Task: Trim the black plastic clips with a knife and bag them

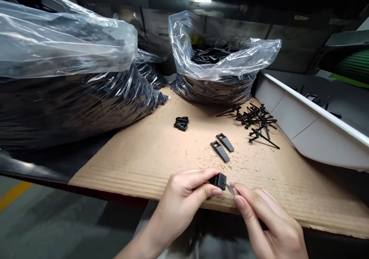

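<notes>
Near the cardboard's front edge, my left hand (184,197) pinches a small black plastic part (219,181) between thumb and fingers. My right hand (268,216) is closed on a small thin metal blade (230,189), whose tip meets the right face of that part. Beyond my hands, two flat black wedge-shaped pieces (221,147) lie side by side on the cardboard (150,155). Farther back and to the left sit two small black blocky parts (181,123), close together.
A heap of thin black sprues (258,120) lies at the right, beside a white bin (311,124) holding black pieces. Behind stands an open clear bag (213,78) of black parts. Large filled plastic bags (66,74) take up the left. Fine dark crumbs dot the cardboard.
</notes>
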Demonstrator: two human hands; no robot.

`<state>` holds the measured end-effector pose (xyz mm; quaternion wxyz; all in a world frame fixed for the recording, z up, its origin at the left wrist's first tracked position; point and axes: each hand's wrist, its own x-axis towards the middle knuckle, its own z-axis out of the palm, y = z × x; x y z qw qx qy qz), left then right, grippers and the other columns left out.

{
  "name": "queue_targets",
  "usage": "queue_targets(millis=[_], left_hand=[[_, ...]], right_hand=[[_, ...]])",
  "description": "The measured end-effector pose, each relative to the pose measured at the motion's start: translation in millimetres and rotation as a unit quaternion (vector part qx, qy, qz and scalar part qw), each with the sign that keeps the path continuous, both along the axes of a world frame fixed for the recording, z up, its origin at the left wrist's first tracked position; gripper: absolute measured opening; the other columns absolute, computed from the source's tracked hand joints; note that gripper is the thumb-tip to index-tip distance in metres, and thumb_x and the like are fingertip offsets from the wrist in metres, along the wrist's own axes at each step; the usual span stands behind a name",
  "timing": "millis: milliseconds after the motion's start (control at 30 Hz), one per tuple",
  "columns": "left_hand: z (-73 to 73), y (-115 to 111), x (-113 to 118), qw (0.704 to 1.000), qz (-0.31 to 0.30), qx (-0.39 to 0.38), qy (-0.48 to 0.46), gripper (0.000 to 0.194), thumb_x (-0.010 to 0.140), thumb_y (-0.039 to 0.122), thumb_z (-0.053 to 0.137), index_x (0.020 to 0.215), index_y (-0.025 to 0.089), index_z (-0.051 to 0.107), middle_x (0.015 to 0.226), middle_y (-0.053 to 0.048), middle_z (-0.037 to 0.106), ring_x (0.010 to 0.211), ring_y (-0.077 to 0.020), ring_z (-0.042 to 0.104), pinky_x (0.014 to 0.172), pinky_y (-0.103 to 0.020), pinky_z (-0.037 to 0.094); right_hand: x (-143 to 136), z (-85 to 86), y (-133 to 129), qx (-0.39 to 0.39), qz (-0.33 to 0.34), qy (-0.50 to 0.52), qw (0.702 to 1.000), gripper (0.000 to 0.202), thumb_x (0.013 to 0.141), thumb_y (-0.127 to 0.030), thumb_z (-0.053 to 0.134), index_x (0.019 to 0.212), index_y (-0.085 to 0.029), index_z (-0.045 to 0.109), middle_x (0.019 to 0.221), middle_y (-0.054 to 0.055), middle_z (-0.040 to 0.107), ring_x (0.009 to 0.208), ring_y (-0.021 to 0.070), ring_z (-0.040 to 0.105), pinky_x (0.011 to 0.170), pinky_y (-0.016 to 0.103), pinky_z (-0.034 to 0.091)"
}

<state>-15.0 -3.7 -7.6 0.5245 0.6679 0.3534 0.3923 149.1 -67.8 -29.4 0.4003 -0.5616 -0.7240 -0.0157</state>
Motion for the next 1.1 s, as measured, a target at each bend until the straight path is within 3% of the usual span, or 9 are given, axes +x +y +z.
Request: queue_targets(millis=[133,267,400,533,767,1100], left_hand=[[0.3,-2,-2,1.000,-0.018,-0.006,-0.001,0.019,0.074,0.011,0.062,0.088,0.021,0.069,0.084,0.002,0.069,0.076,-0.0127,0.062,0.067,-0.014,0.046],[0.9,-1,-2,0.999,-0.018,0.030,0.010,0.022,0.075,0.009,0.060,0.091,0.022,0.067,0.088,0.003,0.069,0.081,-0.0114,0.061,0.072,-0.013,0.045],[1.0,1,-2,0.997,-0.021,0.063,0.030,0.025,0.076,0.005,0.057,0.094,0.021,0.066,0.094,0.003,0.068,0.087,-0.0101,0.060,0.076,-0.010,0.042],[0.3,1,-2,0.996,-0.033,0.083,0.026,0.029,0.076,0.003,0.056,0.097,0.022,0.064,0.093,0.004,0.067,0.089,-0.0085,0.060,0.079,-0.008,0.041],[-0.7,0,-1,0.995,-0.023,0.094,0.038,0.026,0.077,0.004,0.055,0.095,0.021,0.065,0.092,0.003,0.068,0.086,-0.0101,0.061,0.076,-0.010,0.043],[0.0,0,5,0.997,0.016,0.069,0.041,0.024,0.075,0.008,0.060,0.092,0.022,0.068,0.082,0.004,0.070,0.072,-0.0087,0.063,0.066,-0.010,0.045]], right_hand=[[11,2.9,-1,0.007,-0.092,-0.012,0.996,0.017,0.080,-0.021,0.053,0.093,-0.017,0.063,0.082,0.005,0.067,0.075,0.0174,0.063,0.065,0.024,0.048],[9,10.3,-6,-0.063,-0.027,0.072,0.995,0.018,0.083,-0.020,0.047,0.095,-0.023,0.059,0.075,-0.001,0.066,0.062,0.0102,0.063,0.056,0.015,0.048],[-12,14.2,-5,-0.139,-0.038,0.176,0.974,0.019,0.087,-0.023,0.038,0.076,-0.022,0.053,0.055,-0.005,0.053,0.045,0.0068,0.049,0.046,0.015,0.039],[-22,14.3,2,-0.143,-0.036,0.186,0.971,0.029,0.086,-0.026,0.039,0.058,-0.021,0.044,0.051,-0.005,0.044,0.046,0.0067,0.045,0.047,0.017,0.034],[-20,13.9,3,-0.146,-0.023,0.188,0.971,0.030,0.085,-0.027,0.040,0.056,-0.020,0.041,0.050,-0.004,0.040,0.044,0.0076,0.041,0.044,0.019,0.032],[-19,25.3,1,-0.319,0.000,0.258,0.912,0.037,0.084,-0.043,0.036,0.057,-0.019,0.043,0.051,-0.005,0.036,0.049,0.0083,0.035,0.047,0.021,0.026]])
